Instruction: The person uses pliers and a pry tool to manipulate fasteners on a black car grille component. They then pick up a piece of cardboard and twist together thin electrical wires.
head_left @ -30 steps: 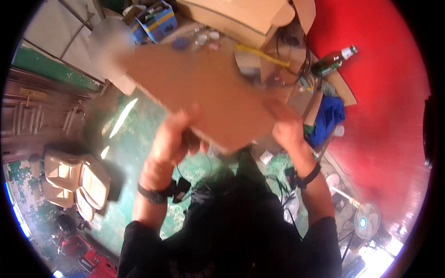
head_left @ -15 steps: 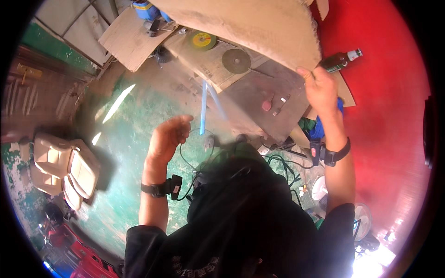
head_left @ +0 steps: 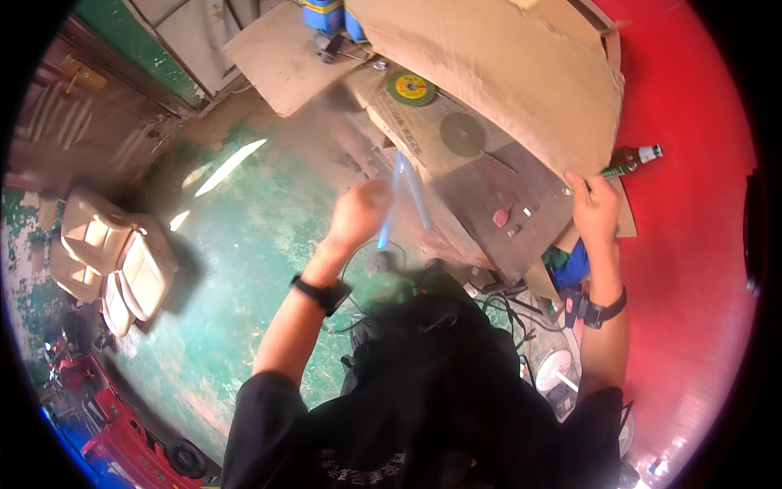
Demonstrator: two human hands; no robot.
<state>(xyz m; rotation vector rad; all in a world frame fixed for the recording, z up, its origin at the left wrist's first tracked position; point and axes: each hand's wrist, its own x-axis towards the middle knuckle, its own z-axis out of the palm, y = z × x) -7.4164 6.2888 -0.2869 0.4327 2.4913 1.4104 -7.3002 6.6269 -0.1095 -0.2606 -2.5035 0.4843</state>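
Note:
My right hand (head_left: 595, 208) grips the lower edge of a large brown cardboard sheet (head_left: 505, 73), which is lifted up and to the right. My left hand (head_left: 358, 213) is closed around a thin blue stick-like tool (head_left: 393, 204), blurred by motion, above the green floor. Under the lifted sheet lies a flat board (head_left: 505, 204) with two round grinding discs, one yellow-green (head_left: 410, 87) and one grey (head_left: 462, 134), and some small bits.
A second cardboard piece (head_left: 281, 57) lies at the top. A green bottle (head_left: 631, 163) sits by the red floor (head_left: 692, 269). Beige seat cushions (head_left: 106, 257) are at the left. Cables and a blue cloth (head_left: 574, 265) lie near my right forearm.
The cardboard sheet, first held in both hands in front of me, has swung up and right in my right hand alone. My left hand let go and now holds the blue tool.

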